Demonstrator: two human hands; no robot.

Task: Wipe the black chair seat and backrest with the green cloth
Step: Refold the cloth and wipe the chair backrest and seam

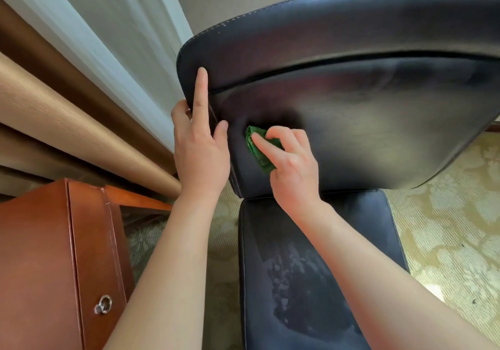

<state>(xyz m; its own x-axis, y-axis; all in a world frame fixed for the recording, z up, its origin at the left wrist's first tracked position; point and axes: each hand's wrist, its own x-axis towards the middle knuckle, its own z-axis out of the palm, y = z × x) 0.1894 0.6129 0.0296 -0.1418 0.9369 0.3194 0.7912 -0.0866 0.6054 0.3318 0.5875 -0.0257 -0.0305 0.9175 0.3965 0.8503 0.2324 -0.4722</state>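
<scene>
Two hands work here. Nearest us, the seat (pixel 319 268) shows a damp, streaky patch, so we judge it wiped. Our right hand (pixel 290 163) pinches the folded cloth (pixel 258 148) flat against the lower backrest (pixel 351 122). Our left hand (pixel 198 146) clasps the backrest's edge, forefinger extended, likely steadying it against our pressure.

My count, kind by kind

Two hands: my left hand (pixel 201 157), my right hand (pixel 292 168). One green cloth (pixel 260 149), one black chair (pixel 351 100), one wooden cabinet (pixel 54 255), lower left.
</scene>
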